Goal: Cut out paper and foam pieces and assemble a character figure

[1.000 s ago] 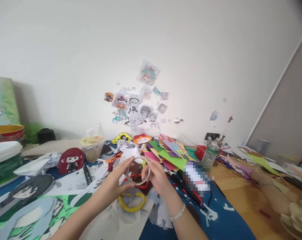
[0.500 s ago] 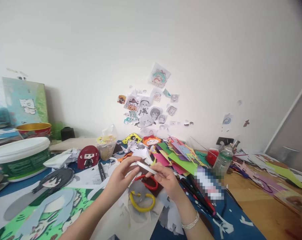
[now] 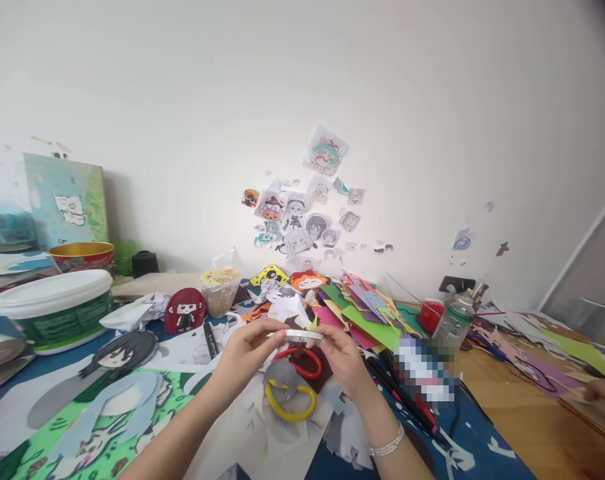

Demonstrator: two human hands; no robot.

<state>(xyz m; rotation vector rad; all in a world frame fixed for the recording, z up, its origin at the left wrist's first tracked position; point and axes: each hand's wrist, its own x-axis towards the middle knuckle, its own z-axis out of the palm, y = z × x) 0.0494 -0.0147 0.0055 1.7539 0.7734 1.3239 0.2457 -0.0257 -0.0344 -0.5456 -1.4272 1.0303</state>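
Observation:
In front of me, just over the cluttered table, my left hand point(image 3: 256, 350) and my right hand point(image 3: 338, 357) pinch a thin white roll of tape point(image 3: 302, 336) from both sides. The roll is tilted so mostly its narrow edge faces me. Below it lie scissors with a red loop point(image 3: 309, 375) and a yellow loop point(image 3: 291, 415); a grey paper piece point(image 3: 281, 375) partly covers them. White paper sheets point(image 3: 232, 427) spread beneath my wrists.
Colored paper sheets point(image 3: 365, 323) pile up behind my right hand. At left stand a white-lidded green tub point(image 3: 57, 313) and paper cutouts point(image 3: 185, 310). A plastic bottle point(image 3: 456, 320) and black pens point(image 3: 407, 400) are at right. Another person's hand point(image 3: 602, 400) appears at the right edge.
The roll has turned from a slant to nearly level, with both hands still on it. The whole view has shifted slightly, moving things to the right.

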